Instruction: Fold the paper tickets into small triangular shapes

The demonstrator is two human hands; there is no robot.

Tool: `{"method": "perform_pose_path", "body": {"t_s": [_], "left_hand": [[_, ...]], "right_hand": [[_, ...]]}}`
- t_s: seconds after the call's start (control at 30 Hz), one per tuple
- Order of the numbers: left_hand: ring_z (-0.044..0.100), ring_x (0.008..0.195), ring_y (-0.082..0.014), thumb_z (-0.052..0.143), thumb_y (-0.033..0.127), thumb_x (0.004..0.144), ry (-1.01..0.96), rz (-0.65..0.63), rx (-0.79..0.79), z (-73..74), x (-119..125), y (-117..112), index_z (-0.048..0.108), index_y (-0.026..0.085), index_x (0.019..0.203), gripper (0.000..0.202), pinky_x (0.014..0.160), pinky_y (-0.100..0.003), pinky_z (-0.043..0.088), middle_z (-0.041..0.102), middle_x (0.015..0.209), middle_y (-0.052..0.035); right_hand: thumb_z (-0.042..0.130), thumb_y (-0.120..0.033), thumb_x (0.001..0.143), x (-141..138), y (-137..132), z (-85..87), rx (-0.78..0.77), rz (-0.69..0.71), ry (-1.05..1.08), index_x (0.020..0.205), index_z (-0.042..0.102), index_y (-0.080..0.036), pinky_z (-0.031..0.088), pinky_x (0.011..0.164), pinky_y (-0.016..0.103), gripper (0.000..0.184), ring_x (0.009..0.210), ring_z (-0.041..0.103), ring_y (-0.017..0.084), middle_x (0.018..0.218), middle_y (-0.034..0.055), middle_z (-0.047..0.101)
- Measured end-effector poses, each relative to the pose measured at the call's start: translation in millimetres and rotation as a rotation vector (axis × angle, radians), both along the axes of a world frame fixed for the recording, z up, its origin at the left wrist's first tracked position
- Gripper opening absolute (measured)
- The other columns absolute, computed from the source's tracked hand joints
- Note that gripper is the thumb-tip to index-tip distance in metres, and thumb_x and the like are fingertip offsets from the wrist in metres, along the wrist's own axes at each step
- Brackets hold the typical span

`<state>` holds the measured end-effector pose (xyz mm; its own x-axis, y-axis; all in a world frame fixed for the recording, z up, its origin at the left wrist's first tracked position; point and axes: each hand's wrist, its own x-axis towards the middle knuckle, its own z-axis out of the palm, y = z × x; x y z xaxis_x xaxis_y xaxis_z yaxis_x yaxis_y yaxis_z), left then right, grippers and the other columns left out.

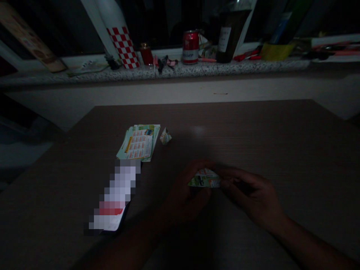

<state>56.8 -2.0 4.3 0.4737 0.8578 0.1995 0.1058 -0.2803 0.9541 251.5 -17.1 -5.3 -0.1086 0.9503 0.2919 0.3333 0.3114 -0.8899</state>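
Both hands hold a small folded piece of printed paper low over the table, its face green, white and red like the sheets nearby. My left hand curls around its left side, thumb below and fingers along the top. At its right end my right hand pinches the edge between thumb and fingers. Farther left lies a stack of printed paper sheets with rows of small grids on the top one. Beside the stack sits a small pointed folded paper piece.
A phone with a lit, pixelated screen lies left of my hands on the wooden table. Behind, a granite sill carries a red can, a red-checked bottle, a dark bottle and a yellow container.
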Motion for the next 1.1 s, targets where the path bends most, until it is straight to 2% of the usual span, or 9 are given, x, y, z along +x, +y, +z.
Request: {"method": "perform_pose_path", "body": {"t_s": [0.33, 0.5, 0.73, 0.9, 1.1], "left_hand": [[0.053, 0.113, -0.0251, 0.052, 0.011, 0.078, -0.161, 0.022, -0.102, -7.9, 3.3, -0.7, 0.054, 0.020, 0.122, 0.045, 0.094, -0.037, 0.041, 0.056, 0.124, -0.0069], [0.052, 0.116, -0.0260, 0.052, 0.013, 0.079, -0.230, 0.026, -0.100, -7.3, 4.2, -0.5, 0.057, 0.018, 0.119, 0.040, 0.096, -0.037, 0.040, 0.057, 0.124, -0.0077], [0.052, 0.117, -0.0264, 0.054, 0.013, 0.079, -0.259, 0.040, -0.129, -6.7, 6.6, -1.3, 0.059, 0.017, 0.116, 0.037, 0.097, -0.038, 0.040, 0.058, 0.122, -0.0081], [0.052, 0.116, -0.0263, 0.053, 0.016, 0.080, -0.255, 0.027, -0.102, -7.7, 6.8, -1.5, 0.059, 0.017, 0.116, 0.036, 0.096, -0.038, 0.041, 0.057, 0.122, -0.0085], [0.054, 0.114, -0.0264, 0.054, 0.018, 0.082, -0.231, 0.023, -0.126, -10.3, 5.9, -0.8, 0.058, 0.018, 0.118, 0.036, 0.094, -0.039, 0.042, 0.058, 0.122, -0.0089]], "right_hand": [[0.065, -0.021, 0.083, -0.8, 0.5, -1.6, 0.003, 0.025, 0.008, 0.096, 0.071, -0.025, 0.056, 0.060, 0.020, 0.015, 0.065, 0.068, 0.012, 0.079, -0.0011, 0.075], [0.066, -0.021, 0.082, -0.1, -0.4, -3.4, -0.010, 0.080, -0.009, 0.102, 0.069, -0.026, 0.056, 0.065, 0.021, 0.021, 0.073, 0.069, 0.013, 0.090, -0.0005, 0.075], [0.068, -0.021, 0.081, 1.0, -1.2, -7.0, 0.007, 0.096, -0.059, 0.105, 0.068, -0.026, 0.055, 0.064, 0.023, 0.024, 0.073, 0.068, 0.014, 0.088, 0.0003, 0.074], [0.068, -0.025, 0.081, 0.9, -1.3, -9.7, -0.026, 0.117, -0.058, 0.106, 0.067, -0.023, 0.055, 0.064, 0.028, 0.025, 0.077, 0.069, 0.018, 0.093, 0.0045, 0.074], [0.068, -0.025, 0.081, 0.5, -1.6, -7.0, -0.066, 0.110, -0.022, 0.105, 0.068, -0.023, 0.056, 0.062, 0.028, 0.024, 0.075, 0.069, 0.018, 0.091, 0.0046, 0.075]]}}
